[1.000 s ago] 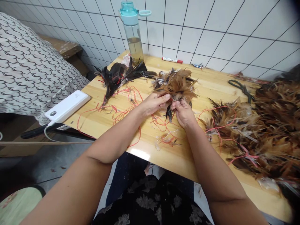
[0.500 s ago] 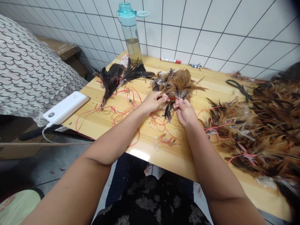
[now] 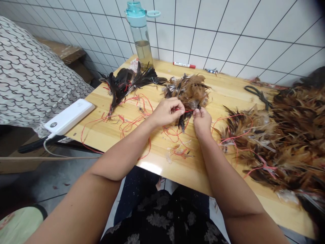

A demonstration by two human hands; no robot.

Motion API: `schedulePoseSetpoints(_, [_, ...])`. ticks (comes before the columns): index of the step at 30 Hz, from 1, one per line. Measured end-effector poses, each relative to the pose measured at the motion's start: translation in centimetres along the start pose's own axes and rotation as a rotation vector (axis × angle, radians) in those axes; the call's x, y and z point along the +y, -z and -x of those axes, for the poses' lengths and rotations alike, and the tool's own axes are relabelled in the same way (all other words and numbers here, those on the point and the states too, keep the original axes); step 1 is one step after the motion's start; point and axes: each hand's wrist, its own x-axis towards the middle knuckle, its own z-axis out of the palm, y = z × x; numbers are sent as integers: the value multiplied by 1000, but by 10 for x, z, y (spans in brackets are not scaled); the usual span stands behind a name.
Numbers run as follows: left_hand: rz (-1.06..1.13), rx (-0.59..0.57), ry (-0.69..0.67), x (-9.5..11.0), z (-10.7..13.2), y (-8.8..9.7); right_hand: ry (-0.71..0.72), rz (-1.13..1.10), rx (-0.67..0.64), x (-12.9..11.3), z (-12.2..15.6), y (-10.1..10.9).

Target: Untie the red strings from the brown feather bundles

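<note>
My left hand (image 3: pixel 166 112) and my right hand (image 3: pixel 202 120) are both closed in a pinch over the middle of the wooden table (image 3: pixel 162 162). A short length of red thread (image 3: pixel 188 110) runs taut between them. Just beyond the fingers lies a bundle of brown feathers (image 3: pixel 190 91), with a dark feather tip hanging below it between my hands. Loose red threads (image 3: pixel 132 123) trail over the wood under and to the left of my hands.
A pile of black feathers (image 3: pixel 127 81) lies at the back left. A large heap of brown feathers (image 3: pixel 286 135) fills the right side. Also here: a water bottle (image 3: pixel 142 37), a red marker (image 3: pixel 184 64), black scissors (image 3: pixel 259 93) and a white power bank (image 3: pixel 68 117).
My hands have drawn slightly apart and the red thread now shows stretched between them. The brown feather bundle has settled lower against the table.
</note>
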Motion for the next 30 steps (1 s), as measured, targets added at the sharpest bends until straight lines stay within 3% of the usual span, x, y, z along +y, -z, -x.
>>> schedulePoseSetpoints(3, [-68,-16,-165,5,1,0,139,528,35,-10,9,1])
schedulePoseSetpoints(5, [-98,-32,-243,7,2,-1,201,745,-45,-17,14,1])
schedulePoseSetpoints(8, [-137,-45,-297,6,1,-1,298,922,-147,-24,19,-1])
schedulePoseSetpoints(13, [-181,-32,-288,-3,-2,7,512,994,-329,-26,23,-2])
schedulePoseSetpoints(17, [-126,-43,-135,-21,-5,15,563,865,-431,-28,24,-3])
schedulePoseSetpoints(20, [41,-75,11,-37,-7,13,480,635,-386,-25,20,-2])
schedulePoseSetpoints(22, [192,-105,27,-44,-8,8,421,399,-329,-19,15,-2])
schedulePoseSetpoints(26, [206,-112,0,-41,-7,-3,187,-100,-232,-5,9,-5])
schedulePoseSetpoints(30, [120,-106,88,-24,-4,-5,-93,-362,-158,-1,6,-7])
